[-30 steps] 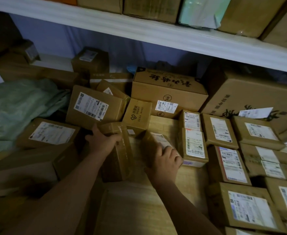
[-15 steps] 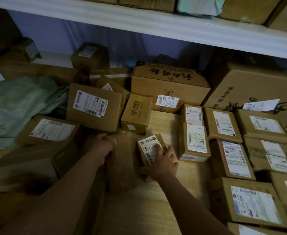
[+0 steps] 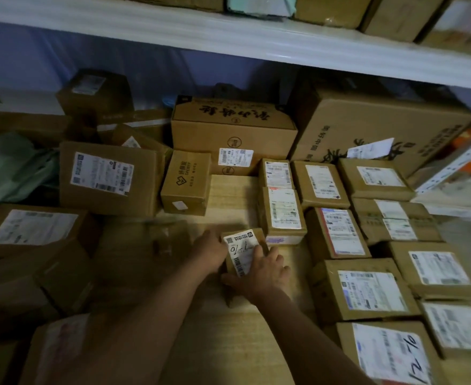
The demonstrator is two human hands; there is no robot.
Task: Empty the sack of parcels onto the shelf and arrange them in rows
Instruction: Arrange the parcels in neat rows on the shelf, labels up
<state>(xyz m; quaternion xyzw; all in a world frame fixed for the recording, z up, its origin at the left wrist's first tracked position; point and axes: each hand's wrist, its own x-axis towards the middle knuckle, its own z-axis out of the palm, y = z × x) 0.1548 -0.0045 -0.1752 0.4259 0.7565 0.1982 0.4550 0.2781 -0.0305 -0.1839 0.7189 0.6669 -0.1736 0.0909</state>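
— Wooden shelf point(image 3: 228, 343), centre: holding what?
— Gripping small labelled parcel point(image 3: 242, 252): left hand point(image 3: 210, 252) at nine o'clock, right hand point(image 3: 265, 273) at four. Neat parcel rows point(image 3: 367, 287) lying at three o'clock.

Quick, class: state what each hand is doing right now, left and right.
Left hand: grips the left side of the small labelled parcel.
Right hand: holds the same parcel from the right, fingers over its label.
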